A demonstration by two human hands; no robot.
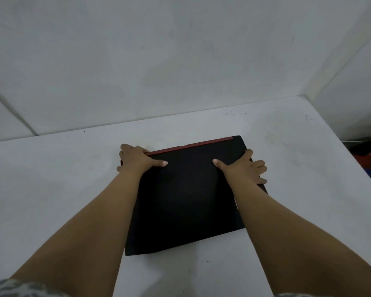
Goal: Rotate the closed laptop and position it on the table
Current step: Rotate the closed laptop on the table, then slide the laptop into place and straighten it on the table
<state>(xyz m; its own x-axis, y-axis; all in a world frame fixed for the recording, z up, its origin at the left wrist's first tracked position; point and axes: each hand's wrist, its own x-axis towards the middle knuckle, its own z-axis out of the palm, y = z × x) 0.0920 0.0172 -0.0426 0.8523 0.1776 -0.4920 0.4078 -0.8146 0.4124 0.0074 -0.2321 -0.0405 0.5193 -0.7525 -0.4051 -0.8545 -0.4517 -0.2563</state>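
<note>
Black and matte, the closed laptop (186, 196) lies flat on the white table (51, 189), set slightly askew, with its red strip (191, 145) along the far edge toward the wall (159, 61). Both hands grasp it near the far corners. The left hand (135, 158) wraps the far-left corner, thumb flat on the lid and fingers curled over the edge. The right hand (244, 168) holds the right edge, thumb on the lid and fingers spread down over the side.

The step in hand looks like the turn itself, or the final squaring up; which of the two cannot be told. To do it well, the grip should stay even on both sides so the lid does not flex or pop open. Pivoting the laptop flat on the surface is safer than lifting it by its far end, since the near edge hangs unsupported by either hand. Light downward pressure from the thumbs would keep it from skidding. The table has free room all round, so the turn can be slow, ending with the edges parallel to the table's edge.
</note>
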